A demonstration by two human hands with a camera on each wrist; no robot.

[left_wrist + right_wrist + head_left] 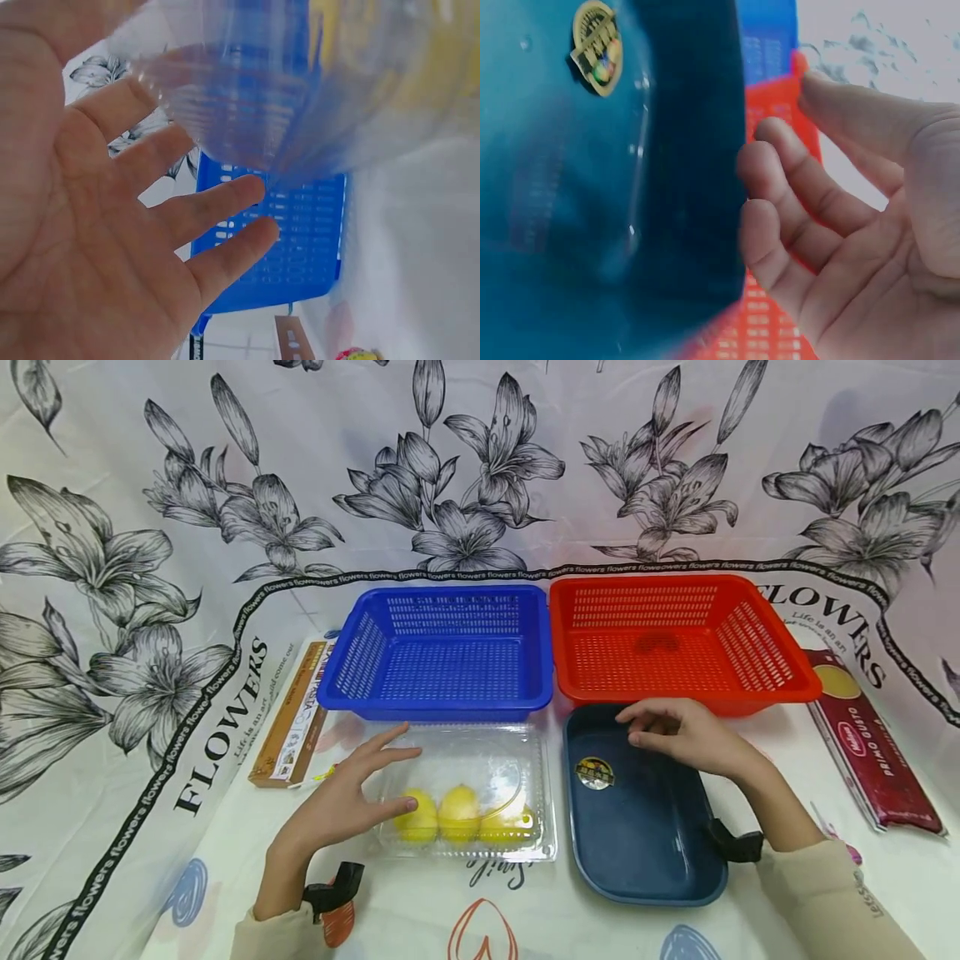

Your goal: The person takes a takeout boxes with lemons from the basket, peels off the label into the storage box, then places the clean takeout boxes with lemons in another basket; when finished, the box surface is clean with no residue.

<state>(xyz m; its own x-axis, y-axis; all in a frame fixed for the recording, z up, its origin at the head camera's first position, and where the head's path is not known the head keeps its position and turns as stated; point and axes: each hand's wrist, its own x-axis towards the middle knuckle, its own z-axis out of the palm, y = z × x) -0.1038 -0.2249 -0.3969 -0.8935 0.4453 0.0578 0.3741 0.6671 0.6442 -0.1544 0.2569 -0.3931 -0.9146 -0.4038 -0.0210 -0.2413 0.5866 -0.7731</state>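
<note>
A clear plastic container (480, 752) holds several yellow lemons (459, 818) along its near side. My left hand (337, 797) is at its left end, fingers spread, the thumb in front of one lemon; whether it touches the plastic I cannot tell. In the left wrist view, the container (225, 105) is blurred above my open palm (112, 225). Over the far part of a dark blue tray (637, 835) hovers my right hand (686, 739), fingers loosely bent and holding nothing. The right wrist view shows its fingertips (759, 232) close to the tray's wall (694, 172).
Behind stand a blue basket (450, 668) and a red basket (682, 660), side by side. A brown box (288, 727) lies left of the blue basket, and a dark red packet (873, 743) lies at the right. Flower-printed cloth (480, 468) hangs behind.
</note>
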